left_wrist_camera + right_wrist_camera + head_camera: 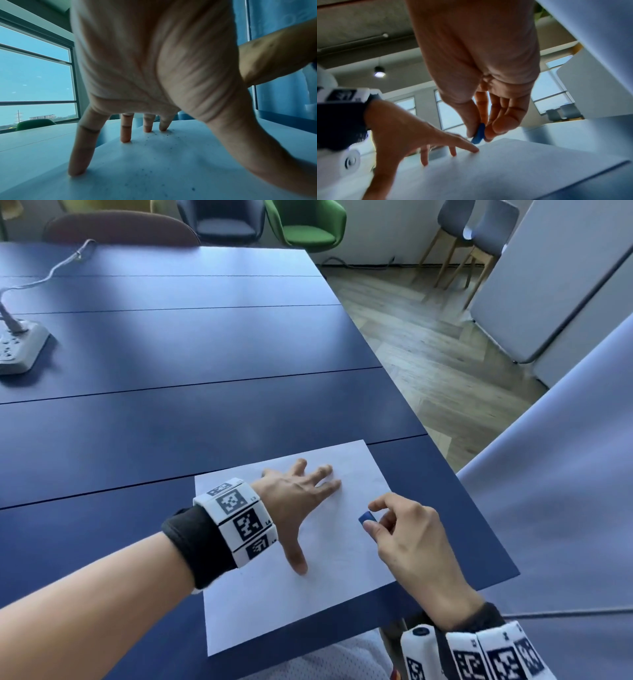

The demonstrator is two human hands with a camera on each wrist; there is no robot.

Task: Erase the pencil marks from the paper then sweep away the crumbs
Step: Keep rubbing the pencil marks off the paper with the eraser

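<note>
Left hand (291, 498) splayed flat, pinning paper (329, 583) on table (171, 405). Right hand (407, 539) fingers pinch blue eraser (367, 519). Crumbs (154, 136) unswept; marks seemingly faint, erasing probably near done.

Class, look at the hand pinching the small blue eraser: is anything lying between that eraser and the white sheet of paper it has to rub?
Nothing visible. The right hand pinches the small blue eraser above bare white paper. The left hand presses the sheet down beside it, fingertips close but not beneath.
</note>
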